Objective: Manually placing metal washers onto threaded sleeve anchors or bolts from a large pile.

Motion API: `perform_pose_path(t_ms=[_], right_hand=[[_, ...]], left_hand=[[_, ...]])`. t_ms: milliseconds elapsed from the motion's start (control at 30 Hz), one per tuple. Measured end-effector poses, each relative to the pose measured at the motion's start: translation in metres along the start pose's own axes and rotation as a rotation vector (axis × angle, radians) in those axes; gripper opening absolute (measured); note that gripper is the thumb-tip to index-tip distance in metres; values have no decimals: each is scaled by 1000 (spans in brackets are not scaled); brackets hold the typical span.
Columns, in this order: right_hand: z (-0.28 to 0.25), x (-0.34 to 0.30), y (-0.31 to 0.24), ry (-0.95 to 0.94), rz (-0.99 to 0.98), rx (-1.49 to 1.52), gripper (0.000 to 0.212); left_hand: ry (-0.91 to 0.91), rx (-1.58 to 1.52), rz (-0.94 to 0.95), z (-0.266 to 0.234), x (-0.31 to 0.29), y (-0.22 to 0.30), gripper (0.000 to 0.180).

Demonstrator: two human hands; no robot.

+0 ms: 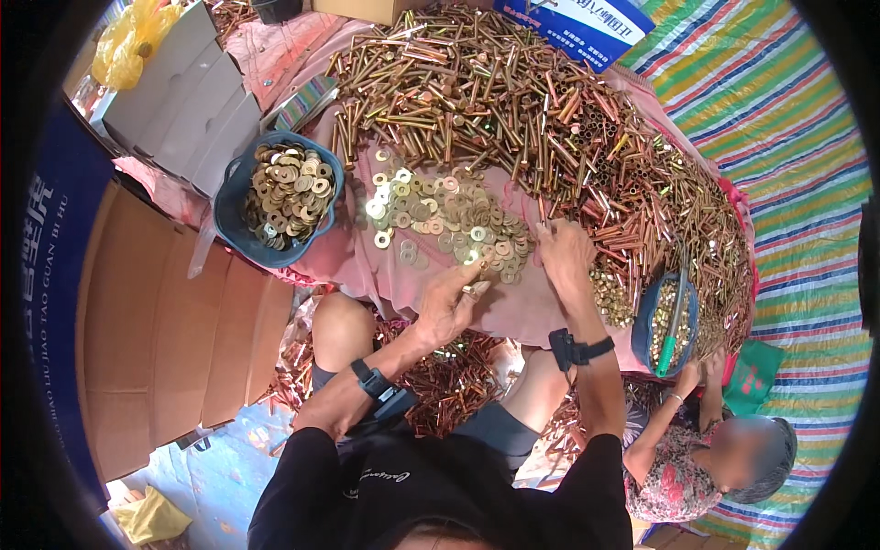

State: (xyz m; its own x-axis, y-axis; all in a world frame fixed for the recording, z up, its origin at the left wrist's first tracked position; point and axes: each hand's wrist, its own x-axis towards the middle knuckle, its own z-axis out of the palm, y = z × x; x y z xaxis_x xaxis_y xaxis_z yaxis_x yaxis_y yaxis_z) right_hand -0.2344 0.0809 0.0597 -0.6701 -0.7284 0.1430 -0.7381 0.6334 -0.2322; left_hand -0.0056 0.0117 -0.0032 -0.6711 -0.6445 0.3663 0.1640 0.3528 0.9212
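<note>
My left hand (449,301) is at the near edge of a loose spread of flat brass-coloured washers (449,215). Its fingers are curled together, and what they hold, if anything, is too small to tell. Farther right, the fingers of my right hand (566,252) close on a copper-toned bolt (542,209) at the edge of a big heap of bolts (477,92). Both hands are over a pink cloth (513,307) that covers the work surface. Each wrist wears a dark strap with a small device.
At left stands a blue basin (225,220) of washers beside grey boxes (174,101). A smaller blue container (649,321) of nuts, with a green-handled tool (672,335), sits at right near another person (678,472). More bolts (449,394) lie below, between my legs.
</note>
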Motion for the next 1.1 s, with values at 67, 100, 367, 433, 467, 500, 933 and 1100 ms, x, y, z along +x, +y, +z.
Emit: perform_pose_path(t_ms=[67, 100, 367, 433, 467, 500, 933, 1100], right_hand=[[9, 7, 5, -46, 36, -37, 34], [10, 8, 11, -45, 36, -38, 34], [-48, -41, 5, -168, 265, 881, 22], [-80, -56, -11, -164, 189, 896, 21], [-90, -60, -18, -155, 108, 914, 21], [-93, -64, -25, -160, 105, 916, 21], [-90, -75, -88, -72, -398, 672, 16], [-86, -77, -109, 109, -787, 351, 18]], left_hand=[[39, 3, 55, 2, 1, -6, 36], [74, 1, 111, 4, 2, -9, 37], [67, -295, -183, 2, -4, 1, 45], [24, -278, -169, 3, -3, -6, 45], [-14, -159, -88, 2, -3, -11, 45], [-51, -40, -8, 1, -4, -15, 45], [-23, -80, 21, 5, 1, -13, 55], [5, -1, 149, 4, -3, -27, 52]])
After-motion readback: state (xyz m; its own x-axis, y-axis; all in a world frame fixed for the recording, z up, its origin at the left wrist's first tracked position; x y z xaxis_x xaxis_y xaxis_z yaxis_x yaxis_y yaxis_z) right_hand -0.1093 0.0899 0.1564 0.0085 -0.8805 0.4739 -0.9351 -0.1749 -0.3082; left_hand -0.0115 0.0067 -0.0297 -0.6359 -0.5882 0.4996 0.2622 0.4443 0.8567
